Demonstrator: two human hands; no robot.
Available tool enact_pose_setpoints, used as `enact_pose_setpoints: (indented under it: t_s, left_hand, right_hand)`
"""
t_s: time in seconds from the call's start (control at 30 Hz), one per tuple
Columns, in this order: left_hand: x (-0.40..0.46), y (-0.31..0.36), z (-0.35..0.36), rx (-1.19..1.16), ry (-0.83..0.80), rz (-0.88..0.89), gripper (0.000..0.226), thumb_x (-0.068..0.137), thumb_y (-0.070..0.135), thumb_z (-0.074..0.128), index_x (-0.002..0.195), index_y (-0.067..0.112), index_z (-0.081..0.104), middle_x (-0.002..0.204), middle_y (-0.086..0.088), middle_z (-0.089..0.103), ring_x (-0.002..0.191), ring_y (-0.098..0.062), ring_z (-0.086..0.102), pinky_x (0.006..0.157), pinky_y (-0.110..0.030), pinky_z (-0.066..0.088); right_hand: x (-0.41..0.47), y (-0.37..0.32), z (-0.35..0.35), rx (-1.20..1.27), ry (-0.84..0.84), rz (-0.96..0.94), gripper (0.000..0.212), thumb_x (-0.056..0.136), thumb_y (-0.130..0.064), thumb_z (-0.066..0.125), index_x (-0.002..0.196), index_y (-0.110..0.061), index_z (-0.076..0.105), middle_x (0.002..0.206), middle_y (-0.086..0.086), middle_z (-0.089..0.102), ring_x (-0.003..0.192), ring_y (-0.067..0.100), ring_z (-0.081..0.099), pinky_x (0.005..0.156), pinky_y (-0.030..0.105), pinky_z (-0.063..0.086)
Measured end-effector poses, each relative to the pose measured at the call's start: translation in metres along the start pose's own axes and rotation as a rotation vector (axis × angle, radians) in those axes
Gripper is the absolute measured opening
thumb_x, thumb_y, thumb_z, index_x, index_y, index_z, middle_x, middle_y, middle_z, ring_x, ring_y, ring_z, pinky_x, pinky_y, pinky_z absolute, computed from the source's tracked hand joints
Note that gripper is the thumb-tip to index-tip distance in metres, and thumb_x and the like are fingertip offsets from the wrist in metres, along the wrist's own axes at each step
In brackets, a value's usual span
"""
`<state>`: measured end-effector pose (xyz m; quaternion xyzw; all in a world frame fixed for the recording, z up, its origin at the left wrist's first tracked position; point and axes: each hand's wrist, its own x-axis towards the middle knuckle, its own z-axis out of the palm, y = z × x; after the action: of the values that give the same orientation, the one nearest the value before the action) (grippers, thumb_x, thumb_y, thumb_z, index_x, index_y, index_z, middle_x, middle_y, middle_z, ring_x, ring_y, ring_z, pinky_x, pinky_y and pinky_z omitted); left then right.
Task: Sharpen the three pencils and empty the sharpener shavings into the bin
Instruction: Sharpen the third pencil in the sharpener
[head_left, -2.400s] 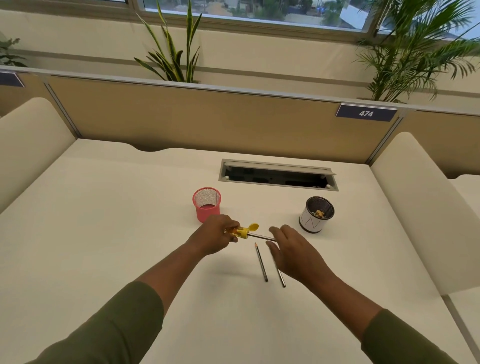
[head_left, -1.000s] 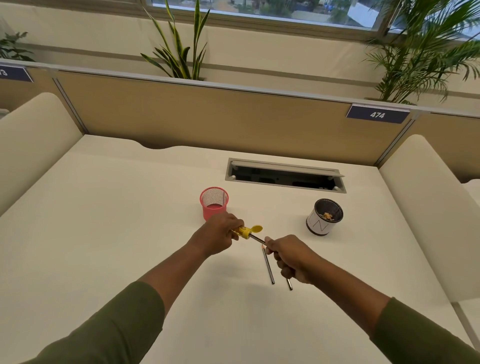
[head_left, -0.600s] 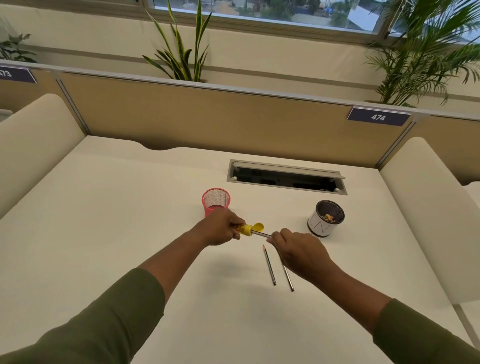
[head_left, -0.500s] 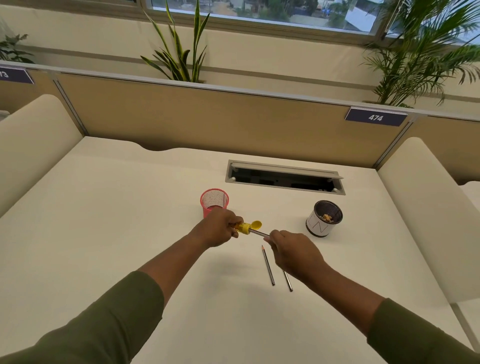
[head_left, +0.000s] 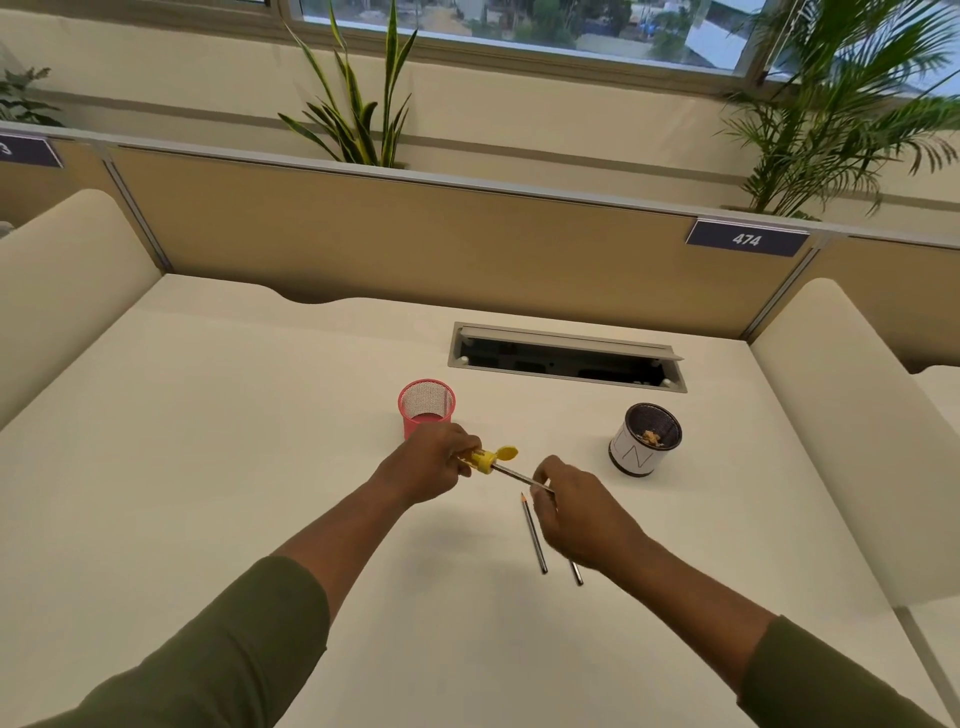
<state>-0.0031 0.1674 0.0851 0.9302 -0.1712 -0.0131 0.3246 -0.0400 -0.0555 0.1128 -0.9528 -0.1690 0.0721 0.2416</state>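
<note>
My left hand (head_left: 434, 464) grips a small yellow sharpener (head_left: 487, 459) with its lid flipped open. A grey pencil (head_left: 514, 474) sticks out of the sharpener to the right, and my right hand (head_left: 582, 512) pinches its far end. Two more grey pencils lie on the desk below: one (head_left: 533, 533) in full view with a sharp tip, the other (head_left: 575, 572) mostly hidden under my right hand. The white bin (head_left: 643, 440) with a black mesh liner stands to the right and holds some shavings.
A pink mesh cup (head_left: 426, 407) stands just behind my left hand. A cable slot (head_left: 567, 357) is open in the white desk (head_left: 208, 467) behind the bin. Padded side dividers (head_left: 852, 436) flank the desk, and a tan partition runs along the back.
My right hand has kept turning the pencil in the sharpener, its fingers shifting grip. My left hand and the sharpener stay in about the same place. The two pencils on the desk have not moved.
</note>
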Motion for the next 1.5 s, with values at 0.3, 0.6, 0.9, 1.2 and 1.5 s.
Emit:
enact_pose_setpoints:
  t_s: [0.3, 0.6, 0.9, 1.2, 1.5]
  left_hand:
    - [0.008, 0.004, -0.002, -0.096, -0.033, -0.133, 0.033, 0.082, -0.005, 0.064, 0.112, 0.006, 0.067, 0.094, -0.008, 0.067, 0.072, -0.011, 0.063, 0.068, -0.015, 0.052]
    - [0.001, 0.005, -0.005, 0.041, 0.123, 0.105, 0.030, 0.072, -0.015, 0.062, 0.095, 0.002, 0.072, 0.089, -0.013, 0.072, 0.073, -0.023, 0.066, 0.064, -0.034, 0.061]
    - [0.006, 0.002, -0.010, -0.124, -0.033, -0.196, 0.035, 0.079, -0.005, 0.067, 0.113, 0.004, 0.067, 0.102, -0.014, 0.068, 0.086, -0.022, 0.063, 0.081, -0.029, 0.053]
    - [0.004, 0.005, -0.001, -0.078, 0.052, -0.132, 0.032, 0.080, -0.010, 0.061, 0.108, 0.003, 0.069, 0.096, -0.015, 0.069, 0.069, -0.015, 0.063, 0.073, -0.032, 0.060]
    - [-0.002, 0.005, -0.002, 0.038, 0.054, 0.056, 0.033, 0.071, -0.017, 0.060, 0.094, 0.004, 0.073, 0.084, -0.011, 0.069, 0.068, -0.016, 0.059, 0.063, -0.030, 0.059]
  right_hand:
    - [0.011, 0.021, 0.001, -0.534, 0.232, -0.376, 0.022, 0.093, -0.023, 0.058, 0.075, -0.012, 0.057, 0.057, 0.002, 0.051, 0.038, 0.022, 0.040, 0.039, 0.027, 0.023]
    - [0.021, -0.013, -0.013, 1.052, -0.288, 0.742, 0.030, 0.100, -0.028, 0.045, 0.080, -0.008, 0.056, 0.053, -0.003, 0.029, 0.038, 0.008, 0.020, 0.034, 0.019, 0.020]
    - [0.014, 0.013, -0.003, -0.530, 0.205, -0.429, 0.016, 0.095, -0.022, 0.052, 0.086, -0.011, 0.060, 0.071, 0.005, 0.055, 0.059, 0.023, 0.048, 0.052, 0.034, 0.037]
    - [0.016, 0.000, 0.009, -0.172, 0.139, -0.063, 0.032, 0.096, -0.025, 0.052, 0.071, -0.006, 0.057, 0.057, 0.007, 0.052, 0.048, 0.025, 0.040, 0.047, 0.033, 0.029]
    - [0.012, -0.013, -0.004, 0.762, -0.267, 0.567, 0.038, 0.101, -0.034, 0.042, 0.080, -0.007, 0.060, 0.057, 0.001, 0.040, 0.042, 0.013, 0.030, 0.041, 0.023, 0.026]
